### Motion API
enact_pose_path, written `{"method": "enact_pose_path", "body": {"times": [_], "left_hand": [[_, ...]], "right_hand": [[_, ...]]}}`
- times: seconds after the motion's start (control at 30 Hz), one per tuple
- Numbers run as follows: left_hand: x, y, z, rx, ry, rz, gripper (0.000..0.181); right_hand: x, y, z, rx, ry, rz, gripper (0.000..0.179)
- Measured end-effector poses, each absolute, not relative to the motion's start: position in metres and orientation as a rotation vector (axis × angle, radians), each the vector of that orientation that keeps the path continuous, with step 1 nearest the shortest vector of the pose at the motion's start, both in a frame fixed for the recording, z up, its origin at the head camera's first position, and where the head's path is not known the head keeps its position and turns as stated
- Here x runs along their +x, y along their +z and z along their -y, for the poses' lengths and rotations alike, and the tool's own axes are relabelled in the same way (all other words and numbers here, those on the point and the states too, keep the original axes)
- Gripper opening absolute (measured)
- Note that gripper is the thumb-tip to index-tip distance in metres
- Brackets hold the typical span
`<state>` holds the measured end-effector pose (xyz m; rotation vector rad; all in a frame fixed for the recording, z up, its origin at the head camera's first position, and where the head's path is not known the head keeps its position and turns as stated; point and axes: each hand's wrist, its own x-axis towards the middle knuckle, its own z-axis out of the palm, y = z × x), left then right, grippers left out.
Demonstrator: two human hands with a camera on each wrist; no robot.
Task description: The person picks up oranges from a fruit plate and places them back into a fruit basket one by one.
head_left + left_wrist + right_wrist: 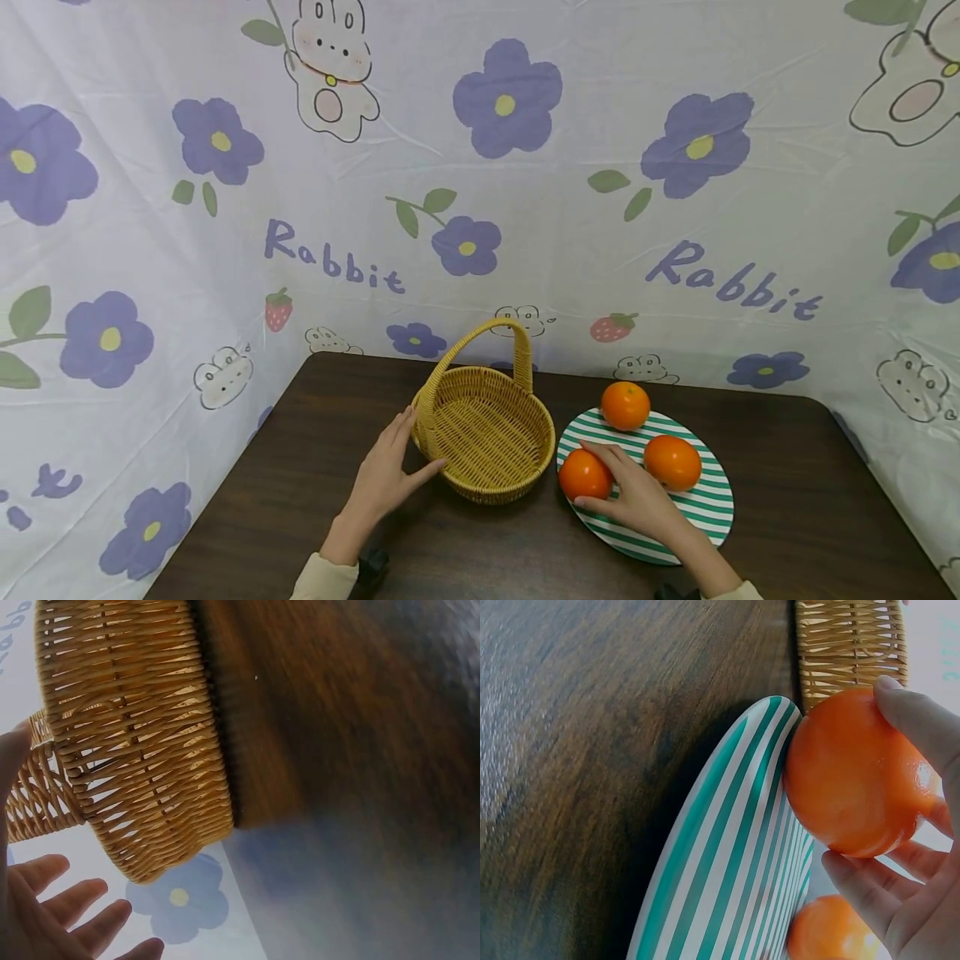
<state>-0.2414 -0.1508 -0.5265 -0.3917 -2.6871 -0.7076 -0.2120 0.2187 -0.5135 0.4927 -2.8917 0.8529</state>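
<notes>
My right hand (pixel 633 496) grips an orange (pixel 586 474) at the left side of a plate (pixel 708 508) with green and white stripes. In the right wrist view the thumb lies on one side of that orange (pixel 855 772) and the fingers curl round the other. Two more oranges are on the plate, one at its back edge (pixel 626 406) and one right of my hand (pixel 672 463). A yellow wicker basket (pixel 487 492) with a tall arched handle stands left of the plate. My left hand (pixel 386 479) is at the basket's left side, fingers spread, fingertips and thumb right at the rim.
A dark wooden table (pixel 285 467) carries everything. Behind and beside it hangs a white cloth (pixel 570 233) printed with purple flowers and rabbits. The basket's handle (pixel 522 358) rises well above the rim.
</notes>
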Motion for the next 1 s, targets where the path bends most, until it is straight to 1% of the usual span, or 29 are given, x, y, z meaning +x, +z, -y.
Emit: {"method": "enact_pose_path", "body": {"times": [0.6, 1.0], "left_hand": [[-0.242, -0.532, 0.150, -0.361, -0.743, 2.753, 0.085], [-0.240, -0.535, 0.150, -0.333, -0.753, 2.799, 0.085]], "right_hand": [[-0.215, -0.498, -0.223, 0.494, 0.887, 2.815, 0.076], [-0.219, -0.482, -0.215, 0.527, 0.942, 2.753, 0.072]]}}
